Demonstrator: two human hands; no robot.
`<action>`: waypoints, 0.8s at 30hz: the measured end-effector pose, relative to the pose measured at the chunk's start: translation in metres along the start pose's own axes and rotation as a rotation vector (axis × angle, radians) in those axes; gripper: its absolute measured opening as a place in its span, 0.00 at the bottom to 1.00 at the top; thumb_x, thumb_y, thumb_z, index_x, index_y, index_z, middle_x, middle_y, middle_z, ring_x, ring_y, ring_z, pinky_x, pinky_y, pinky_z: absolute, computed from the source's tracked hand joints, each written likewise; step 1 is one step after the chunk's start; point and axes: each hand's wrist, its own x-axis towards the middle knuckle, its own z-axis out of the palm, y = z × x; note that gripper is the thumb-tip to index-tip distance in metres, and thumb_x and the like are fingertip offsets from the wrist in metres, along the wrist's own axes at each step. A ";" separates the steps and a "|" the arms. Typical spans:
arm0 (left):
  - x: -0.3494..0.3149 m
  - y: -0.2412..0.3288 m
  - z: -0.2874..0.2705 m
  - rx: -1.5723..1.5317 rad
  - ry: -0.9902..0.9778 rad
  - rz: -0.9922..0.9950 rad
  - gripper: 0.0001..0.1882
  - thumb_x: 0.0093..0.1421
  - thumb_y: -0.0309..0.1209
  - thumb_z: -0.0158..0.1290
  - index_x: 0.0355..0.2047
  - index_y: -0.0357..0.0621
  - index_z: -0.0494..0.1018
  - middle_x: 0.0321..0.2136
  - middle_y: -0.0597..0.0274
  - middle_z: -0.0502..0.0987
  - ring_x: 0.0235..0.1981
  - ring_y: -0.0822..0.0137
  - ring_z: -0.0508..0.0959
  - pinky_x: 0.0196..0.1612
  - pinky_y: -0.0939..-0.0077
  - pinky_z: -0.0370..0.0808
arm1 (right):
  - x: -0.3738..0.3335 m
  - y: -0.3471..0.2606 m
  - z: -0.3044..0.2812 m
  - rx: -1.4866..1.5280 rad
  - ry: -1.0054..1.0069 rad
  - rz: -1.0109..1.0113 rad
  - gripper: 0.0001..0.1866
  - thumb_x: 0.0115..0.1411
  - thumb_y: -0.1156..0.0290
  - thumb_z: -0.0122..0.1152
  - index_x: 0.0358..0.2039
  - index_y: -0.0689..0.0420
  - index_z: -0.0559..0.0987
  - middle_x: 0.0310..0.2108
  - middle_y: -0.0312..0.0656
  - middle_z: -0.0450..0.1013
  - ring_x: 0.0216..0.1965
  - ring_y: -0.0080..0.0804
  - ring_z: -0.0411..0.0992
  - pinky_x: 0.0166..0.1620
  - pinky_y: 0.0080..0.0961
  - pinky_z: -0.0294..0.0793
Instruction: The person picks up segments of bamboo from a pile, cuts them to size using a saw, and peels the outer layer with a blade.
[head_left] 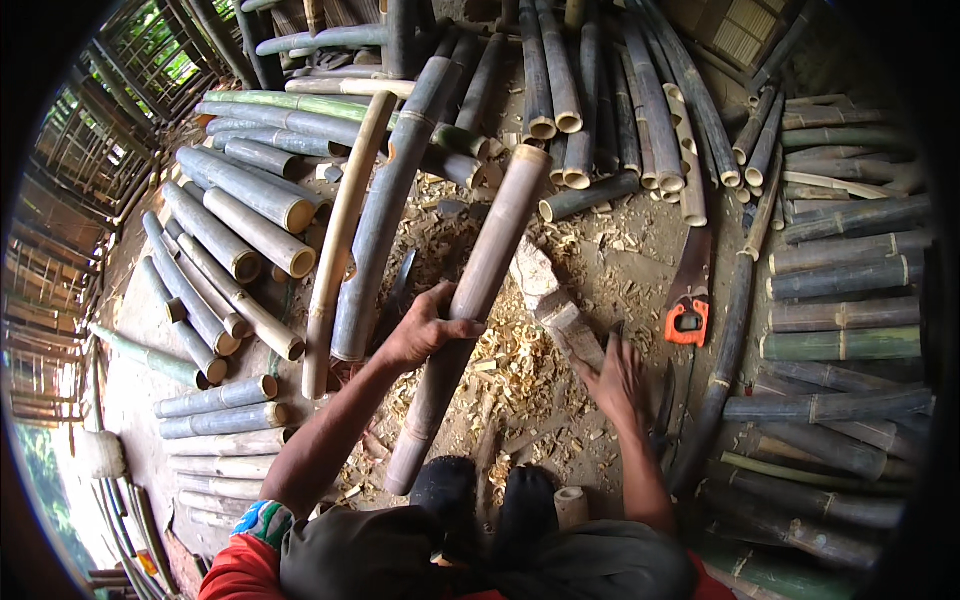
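Observation:
My left hand (432, 328) is wrapped round the middle of a thick bamboo tube (490, 235). The tube slants up and to the right, its near end beside my left foot. My right hand (618, 385) is at the near end of a rough, pale hewn wood block (553, 305) on the ground. Its fingers are bent, and a small dark thing pokes out beyond them; what they grip is mostly hidden. Wood chips (510, 350) lie thick between my hands. Left of the tube lean a long notched dark bamboo pole (385, 220) and a pale bamboo pole (345, 240).
A saw (688, 300) with an orange handle lies to the right, a dark blade (664, 400) nearer me. Cut bamboo lengths (270, 245) are spread at the left. More bamboo poles (650, 110) lie at the back, and a bamboo stack (845, 315) fills the right side.

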 end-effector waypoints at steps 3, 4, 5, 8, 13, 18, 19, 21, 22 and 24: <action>-0.011 -0.017 0.027 0.058 -0.068 -0.106 0.36 0.52 0.39 0.70 0.57 0.31 0.74 0.41 0.54 0.82 0.41 0.62 0.81 0.48 0.66 0.79 | 0.010 -0.005 0.025 -0.061 -0.012 -0.019 0.34 0.57 0.47 0.72 0.51 0.62 0.75 0.52 0.53 0.71 0.58 0.51 0.69 0.59 0.56 0.67; -0.011 -0.035 0.032 0.168 -0.106 -0.109 0.36 0.53 0.38 0.72 0.57 0.31 0.74 0.47 0.46 0.83 0.45 0.56 0.83 0.54 0.63 0.80 | 0.006 -0.006 0.027 -0.057 -0.027 -0.017 0.34 0.56 0.46 0.72 0.51 0.62 0.75 0.52 0.53 0.72 0.58 0.52 0.69 0.60 0.56 0.67; -0.018 -0.041 0.041 0.243 -0.116 -0.095 0.34 0.53 0.37 0.72 0.56 0.31 0.75 0.46 0.47 0.83 0.45 0.56 0.83 0.53 0.63 0.80 | -0.001 -0.004 0.033 -0.053 -0.051 -0.012 0.35 0.56 0.46 0.72 0.51 0.62 0.76 0.51 0.53 0.72 0.58 0.52 0.70 0.60 0.57 0.66; -0.022 -0.055 0.049 0.467 -0.215 -0.073 0.34 0.53 0.36 0.72 0.57 0.33 0.75 0.46 0.46 0.84 0.46 0.55 0.84 0.53 0.62 0.80 | -0.027 -0.005 0.037 -0.042 -0.095 -0.005 0.35 0.54 0.46 0.72 0.51 0.63 0.77 0.50 0.53 0.74 0.57 0.53 0.71 0.60 0.58 0.65; -0.008 -0.085 0.042 0.461 -0.329 0.017 0.43 0.57 0.36 0.68 0.69 0.35 0.63 0.59 0.40 0.77 0.57 0.49 0.80 0.62 0.58 0.77 | -0.064 -0.001 0.041 -0.044 -0.066 0.006 0.34 0.53 0.45 0.73 0.47 0.62 0.78 0.46 0.52 0.75 0.53 0.53 0.73 0.57 0.57 0.67; -0.020 -0.102 0.043 0.856 -0.111 0.035 0.54 0.50 0.43 0.73 0.73 0.46 0.56 0.66 0.40 0.67 0.68 0.42 0.66 0.71 0.48 0.65 | -0.073 0.001 0.054 -0.002 -0.007 0.058 0.36 0.53 0.42 0.73 0.47 0.62 0.76 0.46 0.53 0.73 0.54 0.56 0.71 0.54 0.60 0.68; -0.036 -0.088 0.044 0.957 -0.104 -0.006 0.57 0.46 0.44 0.75 0.73 0.48 0.56 0.64 0.41 0.67 0.65 0.40 0.67 0.68 0.46 0.67 | -0.076 -0.003 0.052 -0.033 0.026 0.049 0.32 0.54 0.45 0.73 0.45 0.61 0.76 0.43 0.49 0.73 0.50 0.51 0.73 0.51 0.54 0.69; -0.052 -0.102 0.046 1.095 -0.010 -0.036 0.53 0.45 0.43 0.74 0.69 0.48 0.60 0.59 0.42 0.69 0.63 0.40 0.68 0.63 0.45 0.69 | -0.075 0.001 0.053 -0.010 0.025 0.055 0.33 0.54 0.44 0.74 0.46 0.60 0.76 0.44 0.49 0.73 0.50 0.50 0.72 0.51 0.54 0.69; -0.061 -0.105 0.044 1.155 0.034 -0.035 0.47 0.46 0.40 0.73 0.65 0.47 0.64 0.55 0.42 0.72 0.61 0.42 0.71 0.61 0.45 0.72 | -0.073 -0.001 0.051 0.006 0.029 0.050 0.33 0.54 0.44 0.74 0.46 0.60 0.76 0.44 0.49 0.73 0.50 0.50 0.72 0.51 0.54 0.69; -0.078 -0.110 0.032 1.075 0.004 -0.172 0.38 0.47 0.36 0.70 0.59 0.47 0.69 0.50 0.45 0.77 0.55 0.44 0.77 0.56 0.46 0.75 | -0.072 -0.007 0.049 0.004 -0.007 0.063 0.34 0.54 0.44 0.74 0.47 0.61 0.76 0.45 0.49 0.73 0.51 0.50 0.72 0.51 0.53 0.69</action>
